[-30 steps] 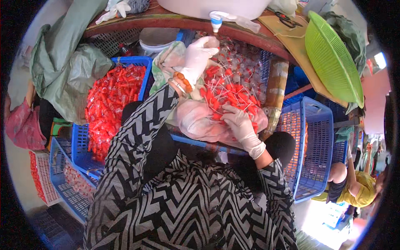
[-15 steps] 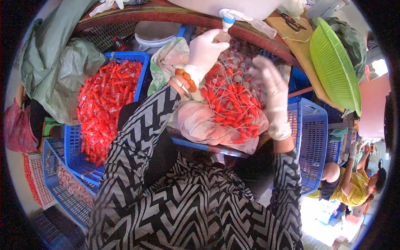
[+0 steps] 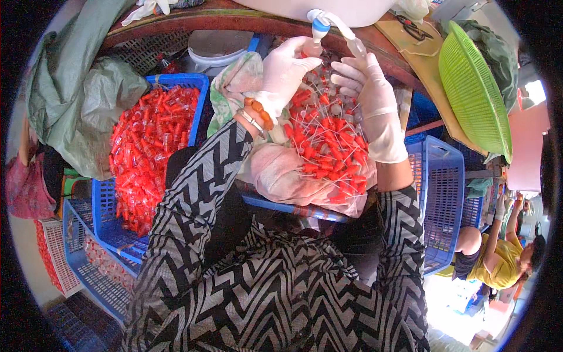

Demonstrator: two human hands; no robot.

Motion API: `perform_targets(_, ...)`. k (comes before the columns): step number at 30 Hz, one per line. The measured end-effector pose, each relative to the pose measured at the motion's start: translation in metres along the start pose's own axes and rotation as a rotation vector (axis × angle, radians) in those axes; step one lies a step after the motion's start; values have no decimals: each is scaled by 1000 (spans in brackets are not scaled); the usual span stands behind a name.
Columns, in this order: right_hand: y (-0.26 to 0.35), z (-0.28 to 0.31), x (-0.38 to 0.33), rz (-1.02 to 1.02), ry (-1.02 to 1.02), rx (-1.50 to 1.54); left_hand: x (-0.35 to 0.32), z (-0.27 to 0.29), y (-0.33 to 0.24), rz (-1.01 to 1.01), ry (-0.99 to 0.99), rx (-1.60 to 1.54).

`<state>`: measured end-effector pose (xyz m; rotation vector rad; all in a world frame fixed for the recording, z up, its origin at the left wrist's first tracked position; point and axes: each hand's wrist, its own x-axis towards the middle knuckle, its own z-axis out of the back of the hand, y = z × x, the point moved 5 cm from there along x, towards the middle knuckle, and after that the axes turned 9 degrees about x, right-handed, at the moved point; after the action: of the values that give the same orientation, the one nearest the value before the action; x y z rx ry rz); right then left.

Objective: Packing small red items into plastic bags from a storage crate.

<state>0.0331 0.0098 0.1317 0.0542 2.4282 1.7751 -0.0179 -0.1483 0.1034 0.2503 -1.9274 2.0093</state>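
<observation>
Both my hands wear white gloves and are raised to a white tap with a blue collar [image 3: 319, 22] at the table's edge. My left hand [image 3: 286, 70] grips a small clear bottle just under the spout. My right hand [image 3: 369, 88] holds the tap's clear lever, fingers curled round it. Below them lies a clear plastic bag [image 3: 316, 176] heaped with small red-capped bottles [image 3: 322, 138], resting in a blue basket on my lap.
A blue crate [image 3: 146, 146] of red-filled bottles stands at my left, with more crates under it. An empty blue basket [image 3: 443, 199] is at my right, a green basket [image 3: 472, 88] above it. A person in yellow [image 3: 498, 258] crouches at lower right.
My right hand has risen from the bag of bottles up to the tap. My left hand has lifted its small bottle closer under the spout.
</observation>
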Motion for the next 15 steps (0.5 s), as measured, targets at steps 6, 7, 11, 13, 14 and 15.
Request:
perform_targets(6, 0, -11, -1, 6, 63, -6, -3, 10, -8, 39, -38, 52)
perform_targets(7, -2, -10, -1, -10, 64, -2, -4, 11, -7, 50, -43, 59)
perform_targets(11, -4, -10, -1, -3, 66, -16, -2, 10, -3, 59, -42, 69)
perform_targets(13, -5, -10, 1, -6, 75, -23, -1, 10, -1, 42, -44, 113)
perform_targets(14, -6, -9, 2, -7, 75, -24, -1, 11, 1, 43, -44, 112)
perform_targets(15, -4, -9, 0, 2, 73, -36, -1, 10, 0, 32, -46, 126)
